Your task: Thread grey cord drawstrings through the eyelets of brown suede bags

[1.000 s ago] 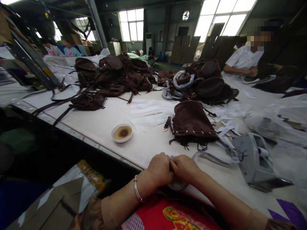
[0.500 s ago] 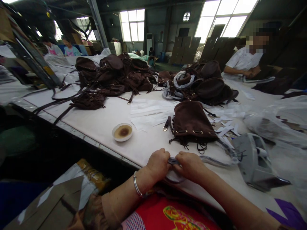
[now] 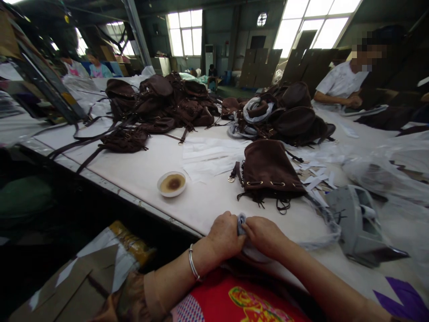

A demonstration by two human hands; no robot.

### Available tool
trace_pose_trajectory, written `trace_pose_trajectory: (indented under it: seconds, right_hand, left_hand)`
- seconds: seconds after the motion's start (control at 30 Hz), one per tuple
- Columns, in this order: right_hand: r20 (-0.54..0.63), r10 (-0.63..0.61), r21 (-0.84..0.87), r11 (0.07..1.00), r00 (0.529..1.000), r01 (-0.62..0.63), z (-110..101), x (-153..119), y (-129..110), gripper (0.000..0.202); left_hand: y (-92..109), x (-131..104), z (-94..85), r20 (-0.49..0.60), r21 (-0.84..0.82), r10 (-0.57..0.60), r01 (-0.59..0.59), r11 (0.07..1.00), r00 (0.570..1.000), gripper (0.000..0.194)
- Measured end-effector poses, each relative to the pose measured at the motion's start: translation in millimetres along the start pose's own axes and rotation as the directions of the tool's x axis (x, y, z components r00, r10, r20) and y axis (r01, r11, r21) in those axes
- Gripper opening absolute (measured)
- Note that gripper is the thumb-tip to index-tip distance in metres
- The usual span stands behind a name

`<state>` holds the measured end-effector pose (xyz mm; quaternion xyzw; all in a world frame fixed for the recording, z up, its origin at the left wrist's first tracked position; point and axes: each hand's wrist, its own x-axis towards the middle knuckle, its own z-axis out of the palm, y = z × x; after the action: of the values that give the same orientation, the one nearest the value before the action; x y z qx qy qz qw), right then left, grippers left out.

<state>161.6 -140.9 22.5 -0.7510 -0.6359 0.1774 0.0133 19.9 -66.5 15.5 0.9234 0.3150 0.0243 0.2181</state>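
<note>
Both hands are at the near edge of the table. My left hand (image 3: pixel 225 237) is closed around a bag strap (image 3: pixel 241 222) wrapped in greyish, translucent film. Close beside it, my right hand (image 3: pixel 264 235) pinches the same strap, which is bent up into a small fold between the hands. From there the wrapped length curves right along the table towards a dark brown drawstring bag (image 3: pixel 270 165). That bag lies just beyond my hands, with brass eyelets, fringe and a buckled tab. Part of the strap is hidden under my right hand and forearm.
A grey tape dispenser (image 3: pixel 357 226) stands at the right, near white paper strips (image 3: pixel 317 179). A bowl of brownish matter (image 3: pixel 172 184) sits left of the bag. Piled brown bags (image 3: pixel 157 100) cover the back. A co-worker (image 3: pixel 342 85) stands at far right.
The strap between my hands has gone from lying flat across to a fold standing upright. My hands have drawn closer together, and the strap's loop at right has shifted slightly.
</note>
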Motion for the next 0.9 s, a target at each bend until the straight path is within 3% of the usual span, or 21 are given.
trace_pose_trajectory:
  seconds: [0.17,0.3,0.37,0.43,0.57,0.7,0.8,0.9]
  right_hand:
    - [0.013,-0.188,0.154,0.971,0.982,0.184,-3.1,-4.7,16.3,0.027]
    - [-0.139,-0.115,0.024,0.993,0.984,0.12,-12.3,-4.7,24.7,0.023]
    - [-0.101,-0.155,-0.039,0.988,0.983,0.152,-15.9,-3.0,26.1,0.03]
    - [-0.04,-0.18,-0.091,0.98,0.983,0.176,-16.5,-1.4,24.7,0.022]
    - [-0.09,-0.057,-0.166,0.985,0.994,0.042,-9.4,-2.2,12.3,0.024]
    - [-0.128,0.114,-0.129,0.983,0.985,-0.131,0.3,-5.6,-1.6,0.028]
    - [-0.109,0.138,-0.094,0.984,0.984,-0.149,2.5,-6.8,-2.9,0.021]
    - [-0.067,0.086,-0.025,0.996,0.994,-0.088,-0.6,-8.4,4.3,0.016]
  left_hand:
    - [0.2,6.4,-1.6,0.001,0.008,0.013,-0.013,1.0,1.0,0.02]
    - [-2.9,10.5,-6.1,0.041,0.0,0.091,-0.091,0.996,0.995,0.018]
    - [-5.8,11.6,-7.9,0.074,-0.005,0.124,-0.124,0.992,0.99,0.017]
    - [-9.1,11.9,-8.1,0.074,0.006,0.103,-0.104,0.995,0.992,0.017]
    - [-12.1,9.9,-5.0,-0.001,0.041,-0.04,0.04,0.998,0.999,0.021]
    - [-4.6,7.2,-5.9,0.033,-0.027,-0.085,0.086,0.996,0.996,0.028]
    - [3.2,7.0,-9.1,0.049,-0.13,-0.088,0.093,0.987,0.995,0.033]
    - [6.1,9.9,-9.7,0.047,-0.173,-0.133,0.139,0.975,0.99,0.045]
